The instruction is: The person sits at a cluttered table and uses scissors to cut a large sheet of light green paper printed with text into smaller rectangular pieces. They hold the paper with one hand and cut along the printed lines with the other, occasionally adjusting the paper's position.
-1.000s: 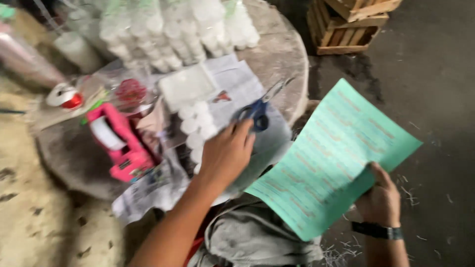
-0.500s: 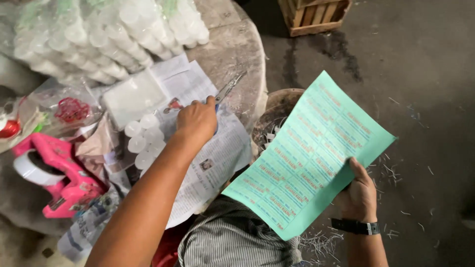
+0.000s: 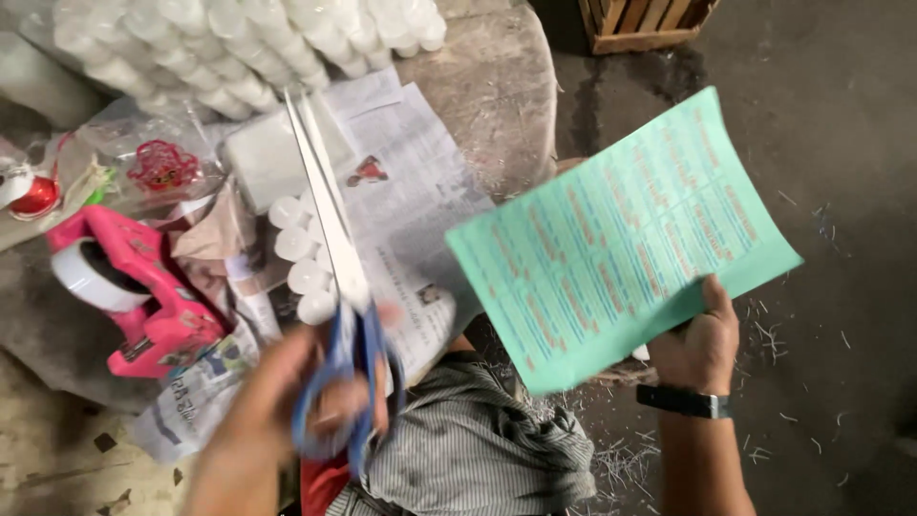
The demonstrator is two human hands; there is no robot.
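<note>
Scissors with blue handles and long pale blades sit in the left hand, whose fingers are clamped through the handle loops; the hand is blurred, and the blades point up over the round desk, slightly parted near the tips. Right of the scissors, the right hand, a dark watch on its wrist, holds a green printed sheet by its lower edge, thumb on the front, fingers closed behind it. Under the scissors lie newspaper and small white round candles. Left of the scissors rests a pink tape dispenser. Beyond the blade tips are bagged white candles.
</note>
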